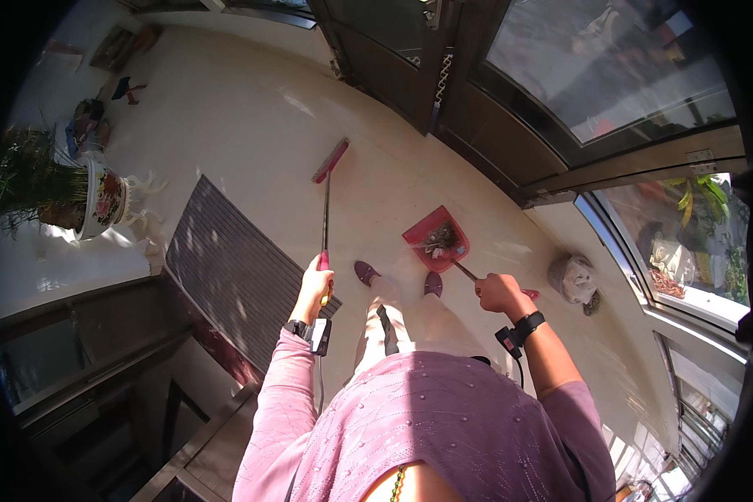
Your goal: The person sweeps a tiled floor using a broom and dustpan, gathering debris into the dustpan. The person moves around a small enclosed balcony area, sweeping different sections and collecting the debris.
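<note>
My left hand (314, 290) grips the handle of a broom (326, 213), just below its pink sleeve. The pink broom head (331, 160) is out on the pale floor ahead, its bristles facing left. Closed around the handle of a red dustpan (437, 239) is my right hand (498, 293), and the handle's red end pokes out past the fist. In the pan lies a heap of debris (440, 240), dry and brownish with some pale scraps. The pan is near my right shoe (433, 285), to the right of the broom.
A dark ribbed mat (238, 263) lies left, by a doorway threshold. Beyond it, a potted plant stands in a flowered pot (108, 199) on a white stand. A bin with a white bag (578, 281) is right, near the wall. Brown door panels (508, 119) bound the floor ahead.
</note>
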A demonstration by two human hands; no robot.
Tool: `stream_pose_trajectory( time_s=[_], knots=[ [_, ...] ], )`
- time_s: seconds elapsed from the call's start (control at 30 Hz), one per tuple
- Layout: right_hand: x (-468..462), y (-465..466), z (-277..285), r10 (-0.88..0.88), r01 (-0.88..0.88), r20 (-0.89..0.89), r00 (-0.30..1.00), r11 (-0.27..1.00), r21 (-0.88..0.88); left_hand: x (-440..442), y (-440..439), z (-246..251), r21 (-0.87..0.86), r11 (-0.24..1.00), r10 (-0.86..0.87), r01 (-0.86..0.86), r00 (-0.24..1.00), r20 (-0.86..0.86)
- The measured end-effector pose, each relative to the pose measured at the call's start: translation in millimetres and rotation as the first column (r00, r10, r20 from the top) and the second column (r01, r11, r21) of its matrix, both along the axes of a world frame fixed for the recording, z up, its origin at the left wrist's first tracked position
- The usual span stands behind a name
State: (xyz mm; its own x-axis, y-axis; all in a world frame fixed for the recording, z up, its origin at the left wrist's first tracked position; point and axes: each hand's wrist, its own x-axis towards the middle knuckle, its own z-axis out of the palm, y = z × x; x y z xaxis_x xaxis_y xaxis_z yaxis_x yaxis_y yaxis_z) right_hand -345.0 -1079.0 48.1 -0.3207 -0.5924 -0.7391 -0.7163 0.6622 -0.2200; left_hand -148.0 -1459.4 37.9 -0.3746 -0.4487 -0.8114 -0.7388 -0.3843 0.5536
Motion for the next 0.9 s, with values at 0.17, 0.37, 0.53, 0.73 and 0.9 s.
stream_pose_trajectory(
  time_s=[0.17, 0.37, 0.53, 0.73, 0.9],
  knots=[
    [3.9, -3.9, 2.8, -0.052, 0.052, -0.006, 0.999, 0.998, -0.034, -84.6, 16.8, -43.1, 0.173, 0.985, 0.029, -0.004, 0.989, -0.142],
    [-0.1, -5.7, 7.4, -0.108, 0.108, -0.008, 0.994, 0.994, 0.025, -49.5, 77.5, -68.8, -0.100, 0.889, -0.447, 0.447, 0.894, 0.020],
    [-1.0, -0.1, 10.9, -0.122, 0.122, -0.013, 0.992, 0.992, 0.014, -2.1, 58.2, -36.6, -0.195, 0.425, -0.805, 0.884, 0.468, 0.365],
    [-2.5, -6.2, 17.0, -0.070, 0.070, -0.004, 0.998, 0.997, -0.019, 26.6, 15.2, 38.2, -0.152, 0.288, -0.783, 0.946, 0.324, 0.531],
    [-4.1, -4.3, 10.6, -0.025, 0.025, 0.016, 1.000, 1.000, -0.016, 72.5, -5.6, 60.7, -0.083, 0.785, -0.555, 0.613, 0.757, 0.346]
  ],
)
